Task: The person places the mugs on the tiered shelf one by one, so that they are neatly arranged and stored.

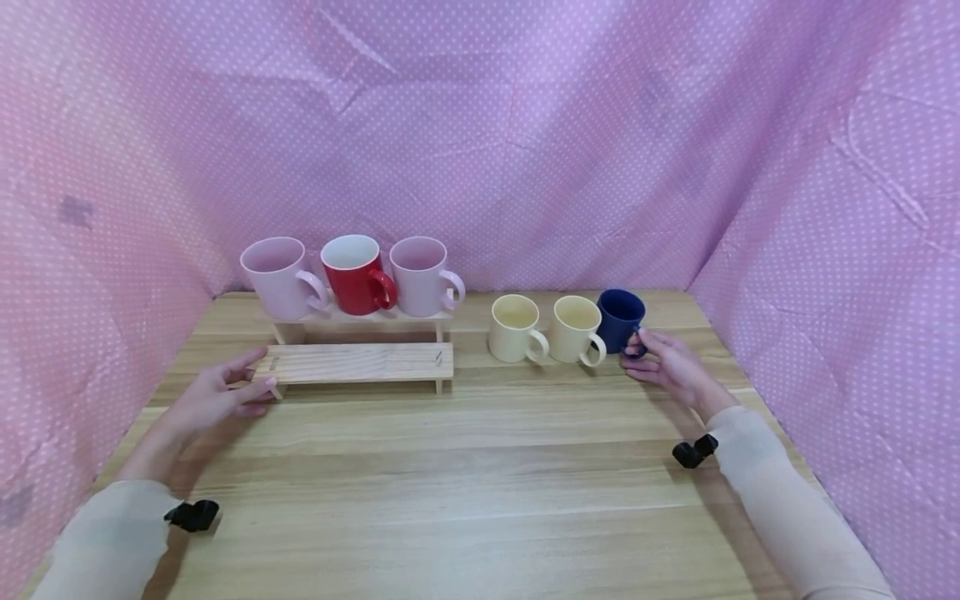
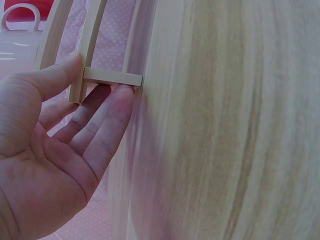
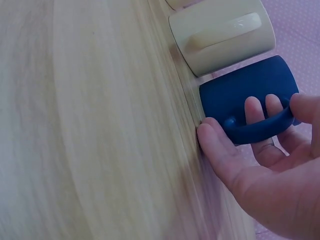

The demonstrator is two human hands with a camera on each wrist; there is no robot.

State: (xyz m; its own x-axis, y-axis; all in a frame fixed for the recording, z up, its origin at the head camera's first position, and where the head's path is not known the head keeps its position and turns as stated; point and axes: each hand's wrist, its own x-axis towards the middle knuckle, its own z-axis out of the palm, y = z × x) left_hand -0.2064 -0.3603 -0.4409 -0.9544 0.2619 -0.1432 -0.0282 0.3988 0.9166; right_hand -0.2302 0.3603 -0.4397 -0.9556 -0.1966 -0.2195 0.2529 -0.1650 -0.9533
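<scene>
Two-tier wooden rack (image 1: 356,364) gripped at left end of its lower tier by left hand (image 1: 213,396); thumb laid against the shelf board, fingers placed at the end leg. Navy blue mug (image 1: 618,321) positioned well to the right of the rack, farthest out of all mugs; its handle held by right hand (image 1: 671,362), with fingers passed through the loop and thumb set at the handle's upper end. Whether it is slightly lifted cannot be told. Between rack and navy mug, two cups are stood upright: pale yellow mug (image 1: 510,333) nearer the rack, second pale yellow mug (image 1: 572,335) just beyond, close by the navy one. Rack's upper tier occupied by three upright mugs: pale pink mug (image 1: 276,283) at its left, red mug (image 1: 351,287) with white interior in the middle, another pale pink mug (image 1: 420,283) at its right. Rack supported on wood-grain tabletop (image 1: 480,467); pink polka-dot cloth (image 1: 480,125) hung behind it.
</scene>
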